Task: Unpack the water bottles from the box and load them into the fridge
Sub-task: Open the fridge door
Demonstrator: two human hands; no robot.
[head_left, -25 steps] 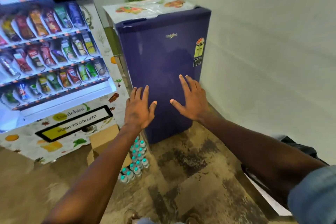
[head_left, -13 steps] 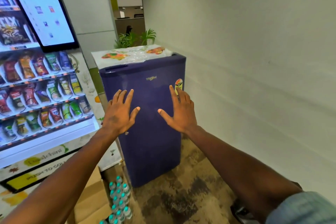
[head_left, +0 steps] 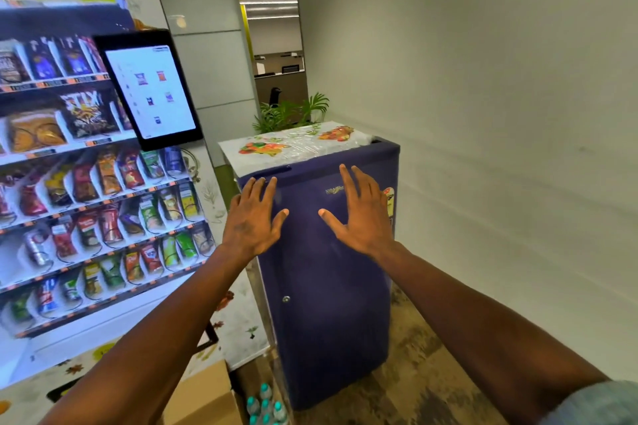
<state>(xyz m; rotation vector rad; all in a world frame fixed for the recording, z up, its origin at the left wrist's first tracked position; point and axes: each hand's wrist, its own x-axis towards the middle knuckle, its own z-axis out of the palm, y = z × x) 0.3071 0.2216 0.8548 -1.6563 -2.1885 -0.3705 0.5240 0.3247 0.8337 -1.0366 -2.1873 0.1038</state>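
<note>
Below my outstretched arms, well under the fingers, I see the cardboard box [head_left: 203, 397] with the teal-capped water bottles [head_left: 265, 405] just beside it at the fridge's foot. My left hand [head_left: 253, 219] and right hand [head_left: 359, 217] are both spread flat, fingers released, gripping nothing, in front of the closed blue fridge [head_left: 328, 304]; contact unclear. Left of my fingers stands the vending machine [head_left: 89, 200]; beyond them, a plant [head_left: 293, 112].

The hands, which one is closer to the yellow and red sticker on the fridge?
The right hand. It spreads open just beside the sticker at the fridge door's right edge, while the left hand is across the door.
</note>
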